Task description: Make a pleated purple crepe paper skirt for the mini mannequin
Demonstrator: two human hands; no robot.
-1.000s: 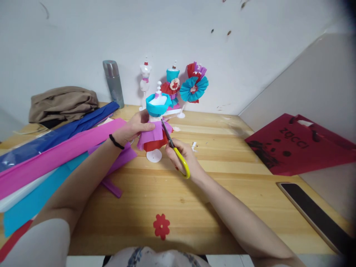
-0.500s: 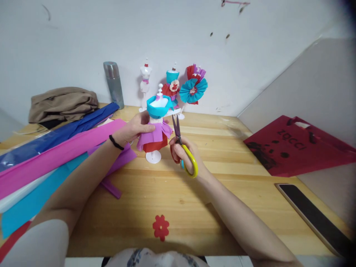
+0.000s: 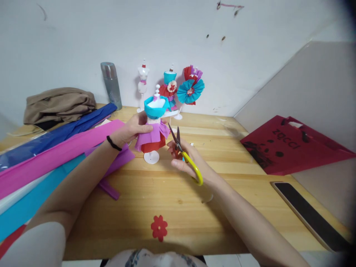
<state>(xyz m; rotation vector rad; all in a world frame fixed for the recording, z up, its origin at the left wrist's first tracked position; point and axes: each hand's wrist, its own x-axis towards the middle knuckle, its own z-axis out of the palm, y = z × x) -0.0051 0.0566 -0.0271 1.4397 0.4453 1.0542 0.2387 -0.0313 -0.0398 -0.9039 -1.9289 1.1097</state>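
Observation:
In the head view my left hand (image 3: 136, 128) is closed around the waist of a small white dress form (image 3: 151, 157), with the thumb at the front and the other fingers partly hidden behind it. The form wears a turquoise top (image 3: 155, 107), a purple upper skirt (image 3: 147, 137) and a red layer (image 3: 157, 144) beneath. My right hand (image 3: 185, 157) holds yellow-handled scissors (image 3: 194, 170), fingers in the loops. Their dark blades stand parted, pointing up and left beside the purple skirt's right edge. Whether they touch it I cannot tell.
Three more dress forms (image 3: 169, 87) stand by the wall near a grey flask (image 3: 111, 87). Crepe paper rolls (image 3: 69, 148) and brown cloth (image 3: 59, 107) lie left. A red paper flower (image 3: 159, 228) lies in front; a red bag (image 3: 292, 148) and phone (image 3: 308, 215) are right.
The scissors have tilted further left, and their handle has swung right and down. My right thumb has straightened. My left hand keeps its hold on the dress form; the whole view has shifted slightly.

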